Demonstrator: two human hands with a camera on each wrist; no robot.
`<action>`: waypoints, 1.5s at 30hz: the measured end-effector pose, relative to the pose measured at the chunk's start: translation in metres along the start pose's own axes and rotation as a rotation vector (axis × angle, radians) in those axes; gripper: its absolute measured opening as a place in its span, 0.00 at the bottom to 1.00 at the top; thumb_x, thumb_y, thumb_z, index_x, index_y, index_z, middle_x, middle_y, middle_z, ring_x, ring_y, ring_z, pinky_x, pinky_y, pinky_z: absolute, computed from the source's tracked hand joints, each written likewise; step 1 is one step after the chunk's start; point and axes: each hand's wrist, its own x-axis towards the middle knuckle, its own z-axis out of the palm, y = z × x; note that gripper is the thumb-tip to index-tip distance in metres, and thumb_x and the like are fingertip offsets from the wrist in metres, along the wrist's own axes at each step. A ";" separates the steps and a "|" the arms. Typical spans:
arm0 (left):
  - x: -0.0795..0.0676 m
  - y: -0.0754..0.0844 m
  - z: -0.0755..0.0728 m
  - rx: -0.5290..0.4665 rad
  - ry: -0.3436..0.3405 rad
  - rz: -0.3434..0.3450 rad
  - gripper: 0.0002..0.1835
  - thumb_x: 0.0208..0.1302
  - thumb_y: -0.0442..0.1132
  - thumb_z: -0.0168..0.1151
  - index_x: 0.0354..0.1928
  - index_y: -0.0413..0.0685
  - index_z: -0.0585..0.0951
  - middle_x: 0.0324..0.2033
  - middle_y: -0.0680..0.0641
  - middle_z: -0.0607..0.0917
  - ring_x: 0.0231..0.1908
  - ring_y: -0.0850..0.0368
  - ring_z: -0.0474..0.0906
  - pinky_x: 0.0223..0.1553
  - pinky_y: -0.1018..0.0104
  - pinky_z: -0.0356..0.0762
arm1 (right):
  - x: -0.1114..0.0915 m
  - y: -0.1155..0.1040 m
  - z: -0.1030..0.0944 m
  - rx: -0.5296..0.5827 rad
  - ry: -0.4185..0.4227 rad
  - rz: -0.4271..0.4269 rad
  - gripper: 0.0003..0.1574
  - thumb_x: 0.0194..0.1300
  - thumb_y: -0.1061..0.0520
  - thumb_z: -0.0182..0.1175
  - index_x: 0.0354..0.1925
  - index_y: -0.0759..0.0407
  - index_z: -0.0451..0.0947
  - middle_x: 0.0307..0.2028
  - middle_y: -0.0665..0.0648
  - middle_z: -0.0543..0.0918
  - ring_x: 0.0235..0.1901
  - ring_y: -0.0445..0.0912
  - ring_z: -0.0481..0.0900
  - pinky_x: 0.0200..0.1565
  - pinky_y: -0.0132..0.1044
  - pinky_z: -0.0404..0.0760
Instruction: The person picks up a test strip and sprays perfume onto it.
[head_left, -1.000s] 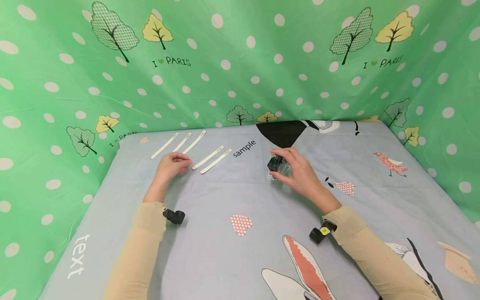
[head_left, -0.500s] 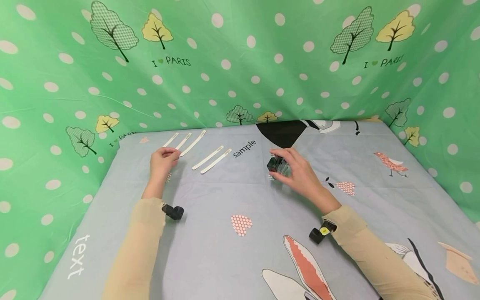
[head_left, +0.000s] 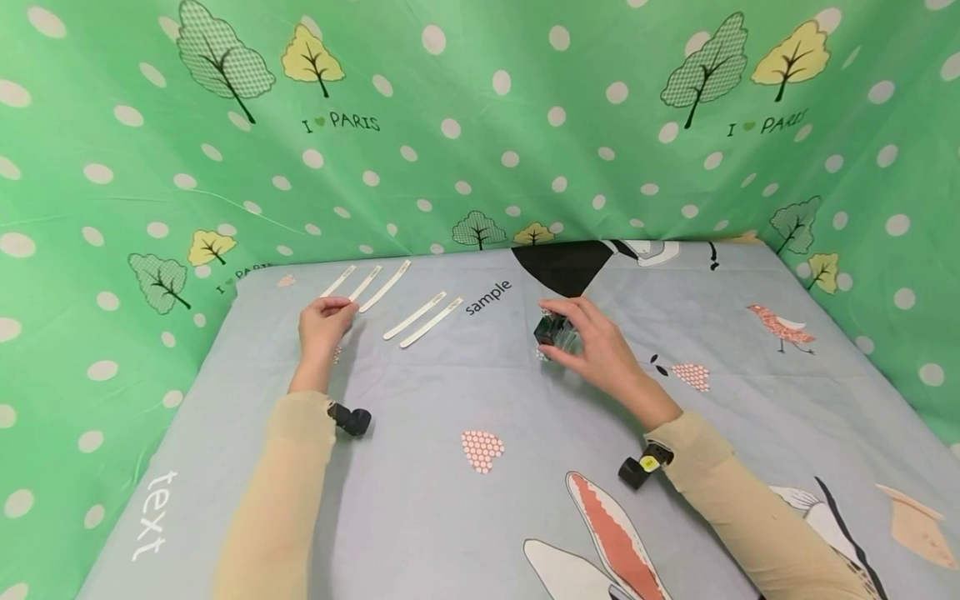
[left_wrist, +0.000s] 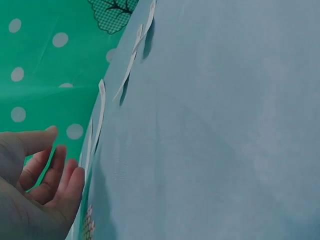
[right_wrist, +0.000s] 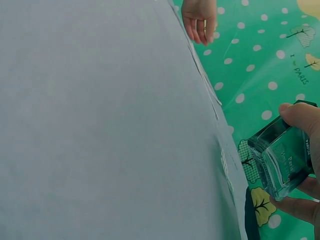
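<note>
My left hand (head_left: pixel 326 325) hovers over the left part of the cloth, fingertips right at the lower end of a white paper strip (head_left: pixel 367 282). In the left wrist view its thumb and loosely bent fingers (left_wrist: pixel 52 185) stand apart with nothing between them. To either side of that strip lie a left strip (head_left: pixel 340 280) and a right strip (head_left: pixel 387 287). A nearer pair of strips (head_left: pixel 416 315) rests to the right. My right hand (head_left: pixel 600 346) grips a clear glass perfume bottle (right_wrist: pixel 285 160) between thumb and fingers, its dark end (head_left: pixel 549 331) pointing left; the palm hides part of it.
A grey-blue printed cloth (head_left: pixel 420 500) covers the table. Behind and at both sides hangs a green dotted curtain (head_left: pixel 480 108). A black wrist camera (head_left: pixel 351 420) sits on the left wrist and another camera (head_left: pixel 645 465) on the right.
My left hand has moved left and away from me, from beside the nearer pair of strips to the group of three, then stays there. The right hand and bottle hold still.
</note>
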 end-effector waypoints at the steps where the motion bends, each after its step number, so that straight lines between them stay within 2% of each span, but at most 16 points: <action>1: 0.000 -0.002 0.000 0.008 0.004 0.003 0.12 0.64 0.38 0.67 0.47 0.41 0.80 0.28 0.60 0.77 0.30 0.70 0.75 0.38 0.80 0.80 | 0.000 0.000 0.000 0.001 0.000 0.000 0.42 0.54 0.53 0.76 0.65 0.50 0.71 0.51 0.57 0.79 0.44 0.50 0.80 0.39 0.44 0.84; 6: 0.004 -0.010 0.003 0.147 0.030 -0.019 0.16 0.64 0.39 0.67 0.51 0.40 0.82 0.32 0.56 0.79 0.28 0.70 0.73 0.31 0.81 0.74 | 0.000 -0.001 0.000 0.007 -0.003 -0.005 0.42 0.55 0.53 0.76 0.65 0.50 0.71 0.51 0.58 0.79 0.44 0.50 0.81 0.38 0.44 0.84; 9: 0.006 -0.013 0.004 0.213 0.036 -0.022 0.17 0.62 0.39 0.69 0.52 0.41 0.83 0.36 0.52 0.84 0.27 0.72 0.72 0.30 0.81 0.71 | 0.000 -0.001 0.000 0.008 -0.001 -0.005 0.42 0.54 0.53 0.76 0.65 0.49 0.71 0.51 0.58 0.79 0.44 0.51 0.81 0.38 0.44 0.84; 18: 0.011 -0.015 0.007 0.247 0.055 0.010 0.17 0.58 0.39 0.72 0.50 0.41 0.85 0.39 0.45 0.88 0.24 0.76 0.72 0.31 0.82 0.70 | 0.000 0.000 0.001 0.011 -0.003 -0.005 0.42 0.54 0.53 0.76 0.65 0.50 0.71 0.52 0.58 0.79 0.46 0.51 0.80 0.40 0.45 0.84; 21: 0.011 -0.013 0.007 0.289 0.056 0.007 0.17 0.59 0.40 0.72 0.49 0.42 0.85 0.41 0.43 0.88 0.25 0.73 0.72 0.31 0.80 0.70 | 0.000 -0.001 0.001 0.010 -0.003 -0.003 0.41 0.54 0.54 0.76 0.65 0.50 0.71 0.52 0.58 0.79 0.47 0.51 0.80 0.40 0.46 0.84; 25: 0.012 -0.010 0.008 0.336 0.060 0.018 0.15 0.59 0.40 0.72 0.46 0.42 0.85 0.37 0.45 0.88 0.26 0.69 0.72 0.30 0.77 0.69 | 0.001 -0.002 0.002 0.015 -0.005 -0.009 0.42 0.54 0.54 0.76 0.65 0.50 0.71 0.52 0.58 0.79 0.48 0.51 0.80 0.43 0.46 0.84; 27: 0.011 -0.008 0.008 0.342 0.064 0.034 0.13 0.58 0.39 0.72 0.44 0.42 0.86 0.31 0.50 0.87 0.24 0.68 0.73 0.29 0.77 0.69 | 0.001 -0.002 0.002 0.015 -0.005 -0.012 0.42 0.54 0.54 0.76 0.65 0.51 0.71 0.52 0.58 0.79 0.48 0.51 0.80 0.44 0.46 0.84; 29: 0.011 -0.007 0.009 0.345 0.061 0.039 0.13 0.58 0.38 0.72 0.44 0.41 0.86 0.29 0.52 0.85 0.24 0.69 0.72 0.29 0.77 0.67 | 0.001 -0.002 0.002 0.013 -0.006 -0.015 0.42 0.54 0.54 0.76 0.65 0.51 0.71 0.52 0.58 0.79 0.48 0.51 0.80 0.44 0.46 0.85; 35: 0.009 -0.003 0.012 0.388 0.055 0.017 0.14 0.60 0.40 0.71 0.47 0.43 0.86 0.41 0.44 0.88 0.27 0.67 0.73 0.31 0.76 0.68 | 0.002 -0.002 0.002 0.004 -0.006 -0.013 0.42 0.53 0.53 0.76 0.65 0.50 0.71 0.51 0.57 0.79 0.46 0.50 0.80 0.41 0.45 0.84; 41: 0.012 -0.004 0.011 0.322 0.084 0.001 0.17 0.59 0.40 0.72 0.50 0.43 0.86 0.46 0.41 0.88 0.25 0.72 0.72 0.30 0.79 0.69 | 0.003 -0.003 0.002 0.013 -0.008 -0.008 0.42 0.53 0.53 0.77 0.65 0.50 0.71 0.51 0.58 0.78 0.47 0.51 0.80 0.43 0.46 0.84; 45: 0.014 -0.007 0.012 0.283 0.102 0.027 0.18 0.59 0.38 0.72 0.51 0.42 0.86 0.47 0.39 0.88 0.23 0.75 0.72 0.30 0.82 0.70 | 0.002 -0.004 0.002 0.011 -0.012 -0.008 0.42 0.53 0.53 0.77 0.64 0.50 0.71 0.50 0.58 0.79 0.47 0.51 0.80 0.44 0.47 0.85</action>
